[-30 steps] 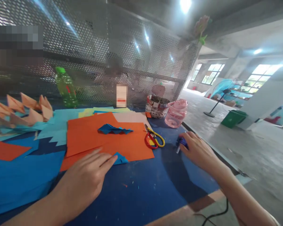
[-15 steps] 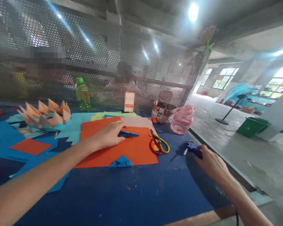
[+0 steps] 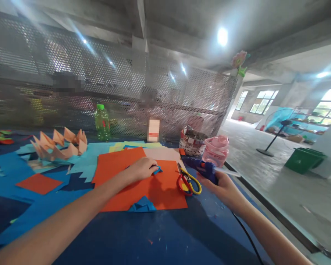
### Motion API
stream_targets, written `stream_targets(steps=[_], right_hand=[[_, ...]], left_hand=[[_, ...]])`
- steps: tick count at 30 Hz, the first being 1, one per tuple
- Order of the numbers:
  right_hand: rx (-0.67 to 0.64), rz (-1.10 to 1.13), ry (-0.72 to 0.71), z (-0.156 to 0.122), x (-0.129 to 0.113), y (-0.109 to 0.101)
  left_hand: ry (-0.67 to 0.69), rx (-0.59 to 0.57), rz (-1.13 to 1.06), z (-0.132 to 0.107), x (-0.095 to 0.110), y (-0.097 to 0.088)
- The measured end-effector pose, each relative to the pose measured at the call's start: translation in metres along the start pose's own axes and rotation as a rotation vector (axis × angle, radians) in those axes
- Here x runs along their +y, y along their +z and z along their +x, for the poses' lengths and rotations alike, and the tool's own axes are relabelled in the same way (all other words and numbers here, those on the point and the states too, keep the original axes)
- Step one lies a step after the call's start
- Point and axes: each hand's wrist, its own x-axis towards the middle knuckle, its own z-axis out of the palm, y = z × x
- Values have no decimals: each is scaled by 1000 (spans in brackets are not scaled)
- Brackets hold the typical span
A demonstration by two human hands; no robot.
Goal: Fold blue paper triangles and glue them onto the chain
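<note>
My left hand (image 3: 145,168) is over the orange paper sheets, its fingers closed on a small folded blue paper piece (image 3: 157,170) that is mostly covered by them. In my right hand (image 3: 223,186) is a blue hot glue gun (image 3: 205,170), raised above the table, its nozzle pointing left and a white glue stick (image 3: 228,171) jutting out behind. Between the hands lie scissors (image 3: 189,180) with one red and one yellow handle. Another folded blue paper piece (image 3: 143,204) rests at the near edge of the orange paper (image 3: 168,191).
An orange folded-paper ring (image 3: 60,145) stands at the left among blue sheets (image 3: 48,206). A green bottle (image 3: 102,123), a woven basket (image 3: 192,142) and a pink container (image 3: 215,151) line the back by a mesh panel (image 3: 121,92). A black cord (image 3: 246,232) trails at the right.
My right hand has lifted the glue gun and brought it left, turning its nozzle toward my left hand. My left hand has moved slightly right with the folded blue paper. The view has tilted up.
</note>
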Motion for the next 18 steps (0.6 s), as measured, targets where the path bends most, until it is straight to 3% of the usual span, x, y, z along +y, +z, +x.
stream_targets(steps=[5,9,18], right_hand=[[-111,5,-86,28,-12,33],[-185,51,-87,34,-9,54],[-232,-11,-112,19,7,59]], left_hand=[[-55,35,18,-10,1,-8],[-85,-17,-42,-19,-7,-13],[-122,-99,-194,-18,-9,-13]])
